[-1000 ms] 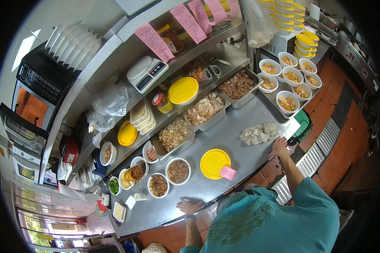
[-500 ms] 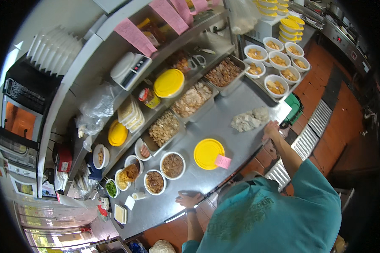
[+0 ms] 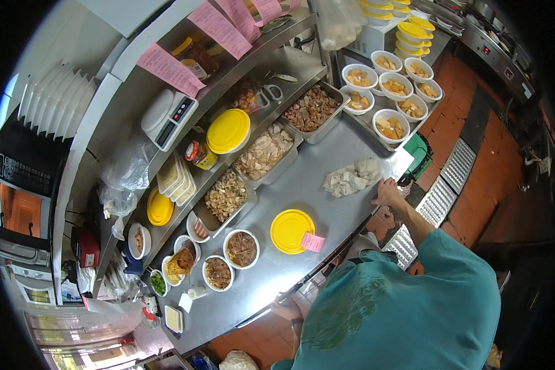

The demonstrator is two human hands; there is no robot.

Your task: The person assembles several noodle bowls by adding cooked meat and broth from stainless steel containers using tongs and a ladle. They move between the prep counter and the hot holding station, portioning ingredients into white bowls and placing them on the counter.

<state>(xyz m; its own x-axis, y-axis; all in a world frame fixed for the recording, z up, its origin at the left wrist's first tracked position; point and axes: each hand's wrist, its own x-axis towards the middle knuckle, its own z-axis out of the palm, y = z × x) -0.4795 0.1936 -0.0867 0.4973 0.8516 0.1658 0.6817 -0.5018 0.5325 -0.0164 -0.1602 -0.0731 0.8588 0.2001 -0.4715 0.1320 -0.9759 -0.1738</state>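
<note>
My right hand [image 3: 385, 192] rests at the counter's front edge with its fingers spread and nothing in them, close beside a crumpled pale cloth [image 3: 351, 177]. At the same edge, farther left, is my left hand [image 3: 287, 306]; glare and the edge obscure its fingers. Between the hands, a round yellow-lidded container [image 3: 291, 229] stands on the steel counter, a pink slip [image 3: 313, 242] on its lid. Left of it sit a white bowl of brown meat [image 3: 241, 249] and a second meat bowl [image 3: 218, 273].
Steel pans of chopped meat [image 3: 315, 108], sliced pale meat [image 3: 265, 152] and diced pieces [image 3: 226, 198] line the back under a shelf. A kitchen scale [image 3: 169, 120] stands there. Several white bowls of yellowish chunks [image 3: 391, 127] fill a tray at the far right.
My left hand has drawn back from the counter top to its front edge. My right hand stays by the cloth, its fingers shifted slightly. The whole view has shifted a little.
</note>
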